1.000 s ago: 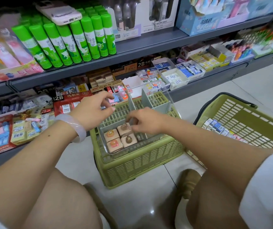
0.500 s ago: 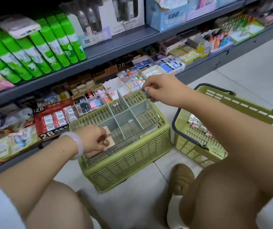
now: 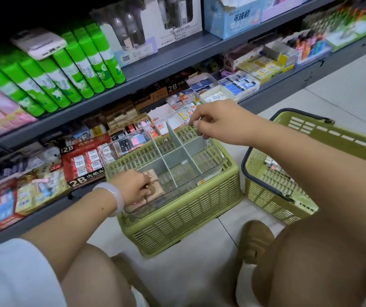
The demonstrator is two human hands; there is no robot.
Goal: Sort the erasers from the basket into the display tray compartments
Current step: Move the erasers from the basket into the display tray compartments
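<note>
Tan block erasers (image 3: 155,191) are being pressed by the left hand (image 3: 133,187) into the clear divided plastic tray's (image 3: 219,158) near-left compartment; the grey divider (image 3: 196,142) is pinched by the right hand (image 3: 217,122). Next, erasers from the green slotted basket (image 3: 266,185) are probably required.

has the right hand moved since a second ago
Yes. The right hand has left the near compartment with the erasers and gone to the far right side of the display tray, where it pinches a grey divider.

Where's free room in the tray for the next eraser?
Bare: display tray compartments right of the long divider and the far-left one. Crowded: near-left compartment, brown erasers under the left hand. The right hand hangs over the far-right corner.
</note>
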